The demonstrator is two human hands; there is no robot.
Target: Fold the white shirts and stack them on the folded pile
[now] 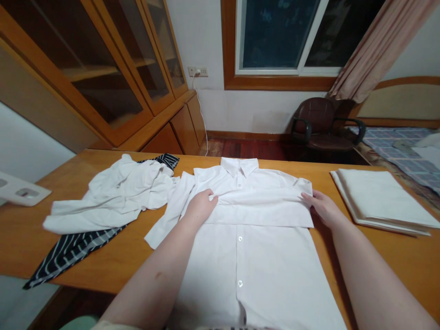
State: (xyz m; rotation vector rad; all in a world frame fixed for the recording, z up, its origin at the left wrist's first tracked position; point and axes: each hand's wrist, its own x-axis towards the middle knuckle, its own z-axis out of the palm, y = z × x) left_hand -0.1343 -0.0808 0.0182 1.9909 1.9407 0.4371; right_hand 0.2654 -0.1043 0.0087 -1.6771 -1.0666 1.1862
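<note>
A white button-up shirt (247, 256) lies flat, front up, on the wooden table (395, 256), collar away from me. One sleeve is folded straight across its chest. My left hand (200, 207) pinches the folded sleeve's fabric at the shirt's left side, fingers closed. My right hand (321, 207) rests on the sleeve's end at the shirt's right edge, fingers bent on the cloth. The other sleeve (168, 215) trails off to the left.
A crumpled white garment (120, 192) lies on a black-and-white striped cloth (68, 250) at the left. A stack of folded white cloth (381, 199) sits at the right. A white device (20, 190) is at far left. A brown armchair (323, 123) stands beyond the table.
</note>
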